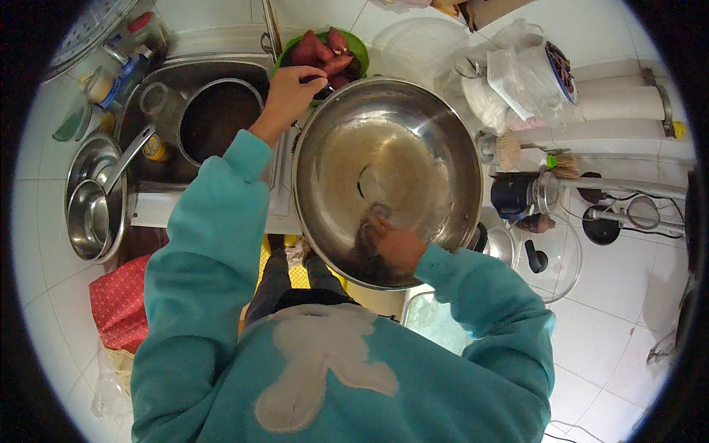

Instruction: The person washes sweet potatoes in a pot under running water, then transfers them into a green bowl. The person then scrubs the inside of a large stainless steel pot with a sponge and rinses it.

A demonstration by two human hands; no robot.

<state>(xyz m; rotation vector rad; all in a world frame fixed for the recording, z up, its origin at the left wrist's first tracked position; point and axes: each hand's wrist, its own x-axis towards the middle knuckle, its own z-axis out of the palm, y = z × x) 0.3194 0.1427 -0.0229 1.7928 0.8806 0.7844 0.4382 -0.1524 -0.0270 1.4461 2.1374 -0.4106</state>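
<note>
A large, shallow stainless-steel pan [382,149] lies before me, tilted, with brownish stains and wet-looking streaks inside. My left hand [299,86] grips the dark side handle [330,87] at its upper-left rim; the fingers cover most of it. Inside the pan, near the lower rim, my right hand [397,246] presses a greyish scouring pad [379,212] against the metal. Blur and the fingers hide part of the pad. Another black handle [481,238] sticks out at the pan's lower right.
Behind my left hand stands a green bowl [363,52] of sweet potatoes [335,63]. The sink [166,69] at left holds a dark pot [221,119] and a jar. Steel bowls and a saucepan [88,213] sit beside it. Right are a glass lid [568,260] and a dark-based jar [512,194].
</note>
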